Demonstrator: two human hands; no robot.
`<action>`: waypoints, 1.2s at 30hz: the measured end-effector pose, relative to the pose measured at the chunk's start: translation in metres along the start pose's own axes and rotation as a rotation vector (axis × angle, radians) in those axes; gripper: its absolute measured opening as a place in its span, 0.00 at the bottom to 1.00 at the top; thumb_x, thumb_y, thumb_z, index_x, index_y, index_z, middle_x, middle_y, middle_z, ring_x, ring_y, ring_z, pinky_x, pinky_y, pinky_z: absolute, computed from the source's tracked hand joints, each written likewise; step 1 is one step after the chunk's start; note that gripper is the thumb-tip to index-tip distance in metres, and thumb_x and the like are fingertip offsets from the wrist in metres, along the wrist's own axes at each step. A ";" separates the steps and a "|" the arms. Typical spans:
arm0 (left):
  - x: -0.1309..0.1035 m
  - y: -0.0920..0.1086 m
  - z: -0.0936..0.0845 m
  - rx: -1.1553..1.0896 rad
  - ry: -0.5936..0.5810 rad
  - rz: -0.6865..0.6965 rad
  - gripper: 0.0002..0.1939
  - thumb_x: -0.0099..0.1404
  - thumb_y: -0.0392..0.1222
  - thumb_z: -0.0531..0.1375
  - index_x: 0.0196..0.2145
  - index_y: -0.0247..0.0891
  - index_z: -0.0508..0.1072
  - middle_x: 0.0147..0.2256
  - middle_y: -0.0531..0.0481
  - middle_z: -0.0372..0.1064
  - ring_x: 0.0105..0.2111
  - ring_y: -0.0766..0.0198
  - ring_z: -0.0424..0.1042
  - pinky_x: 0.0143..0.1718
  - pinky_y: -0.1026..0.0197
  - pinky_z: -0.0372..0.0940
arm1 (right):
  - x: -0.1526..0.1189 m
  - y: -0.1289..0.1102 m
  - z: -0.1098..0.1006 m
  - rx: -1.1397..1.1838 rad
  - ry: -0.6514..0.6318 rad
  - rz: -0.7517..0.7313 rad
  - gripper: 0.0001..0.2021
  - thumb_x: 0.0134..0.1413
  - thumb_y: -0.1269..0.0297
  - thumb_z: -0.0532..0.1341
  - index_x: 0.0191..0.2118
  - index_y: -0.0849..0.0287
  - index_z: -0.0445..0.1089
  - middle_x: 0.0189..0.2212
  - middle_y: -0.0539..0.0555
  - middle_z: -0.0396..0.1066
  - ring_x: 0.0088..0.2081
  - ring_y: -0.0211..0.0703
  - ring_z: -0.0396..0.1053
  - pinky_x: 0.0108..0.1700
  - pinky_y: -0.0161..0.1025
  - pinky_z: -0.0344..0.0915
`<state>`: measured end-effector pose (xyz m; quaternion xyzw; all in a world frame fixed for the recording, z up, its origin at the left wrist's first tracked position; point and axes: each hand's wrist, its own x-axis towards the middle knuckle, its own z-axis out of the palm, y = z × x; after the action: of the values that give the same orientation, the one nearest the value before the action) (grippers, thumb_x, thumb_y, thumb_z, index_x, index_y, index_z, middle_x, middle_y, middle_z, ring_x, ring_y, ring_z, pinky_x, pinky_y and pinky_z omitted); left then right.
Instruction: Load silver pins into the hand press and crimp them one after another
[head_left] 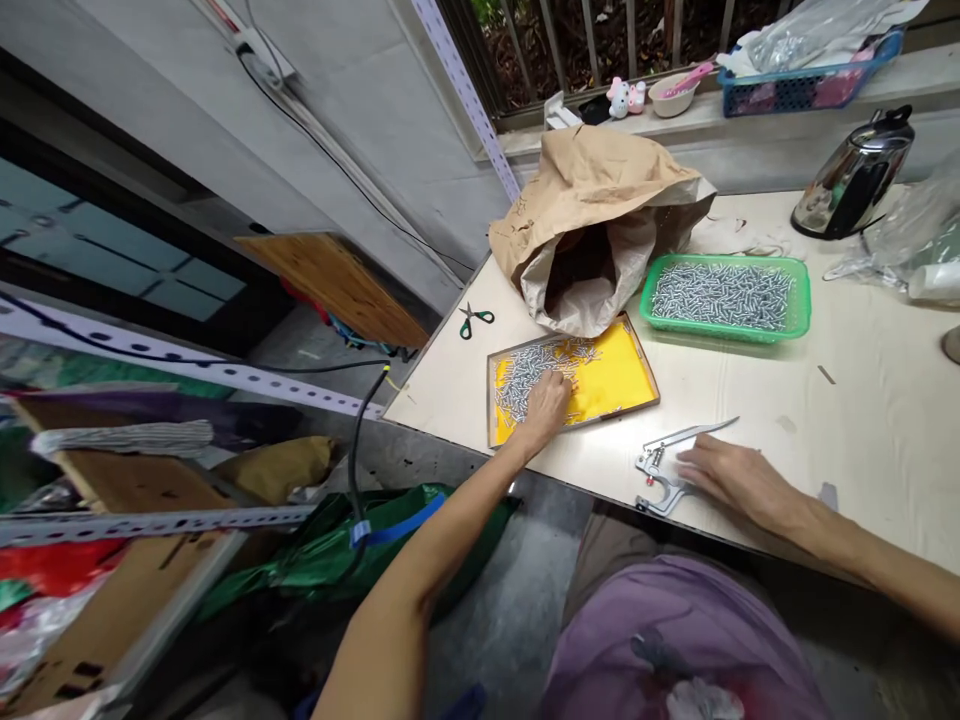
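Metal pins (521, 375) are gathered in a shallow tray (619, 372), within reach of the left hand (549, 400), its grip hidden. Pliers (664, 480) are kept flat beneath the right hand (724, 475), fingers partly spread.

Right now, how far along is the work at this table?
Looks done: the green basket is well filled with small metal pins. In hand: the left hand is in the loose pins on the yellow-lined tray; the right hand is at the hand-press pliers. Probably left: those loose pins, mostly on the tray's left half.
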<state>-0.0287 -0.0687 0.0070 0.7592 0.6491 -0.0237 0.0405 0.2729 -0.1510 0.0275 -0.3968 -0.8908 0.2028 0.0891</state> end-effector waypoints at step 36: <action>-0.093 0.102 0.016 -0.874 -0.528 -0.301 0.13 0.50 0.47 0.58 0.21 0.32 0.74 0.16 0.57 0.59 0.19 0.72 0.56 0.22 0.68 0.48 | -0.037 -0.015 0.033 -0.117 -0.100 0.193 0.08 0.60 0.71 0.53 0.42 0.62 0.68 0.38 0.60 0.69 0.35 0.45 0.66 0.32 0.38 0.58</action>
<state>0.0583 -0.1772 0.0029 0.5383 0.6679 0.0534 0.5111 0.2771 -0.1975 0.0049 -0.4746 -0.8621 0.1777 0.0014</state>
